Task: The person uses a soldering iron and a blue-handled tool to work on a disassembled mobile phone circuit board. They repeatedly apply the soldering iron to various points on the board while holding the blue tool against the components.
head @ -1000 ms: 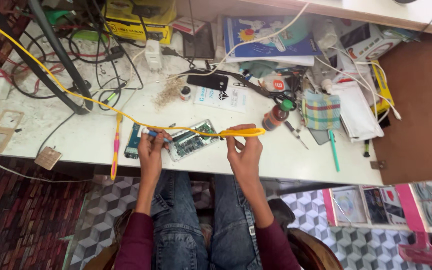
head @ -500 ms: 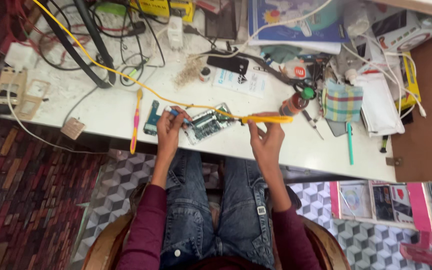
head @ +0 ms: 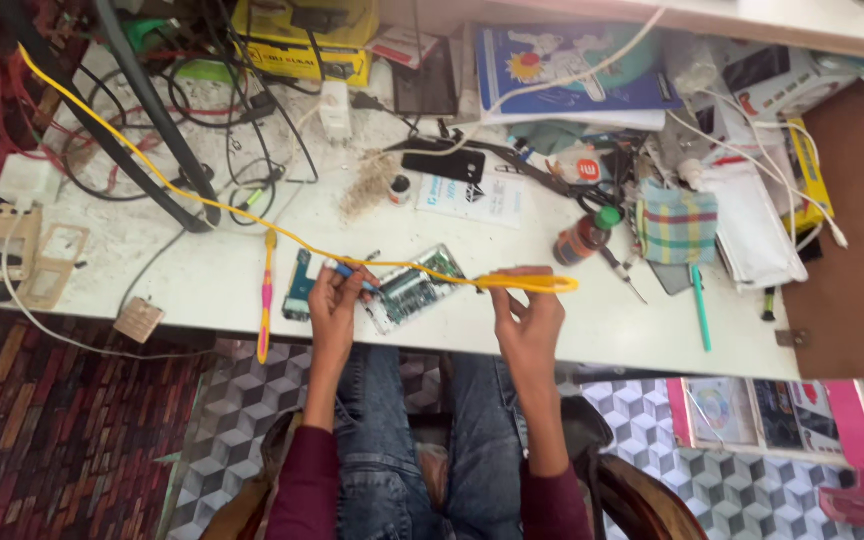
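- Now I see my left hand (head: 332, 300) pinching a small blue tool at the board's (head: 410, 290) left edge.
- My right hand (head: 530, 318) grips the yellow iron (head: 527, 284), just right of the board.
- Board lies on the surface (head: 202, 280).

Hands (head: 530, 322) over circuit board (head: 412, 290), yellow tool (head: 527, 284)

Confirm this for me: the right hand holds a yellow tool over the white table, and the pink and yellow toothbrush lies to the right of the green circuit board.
One detail is off. In the head view the toothbrush lies to the left of the circuit board, beyond the left hand, not to its right. The rest stands: the right hand holds the yellow tool over the white table.
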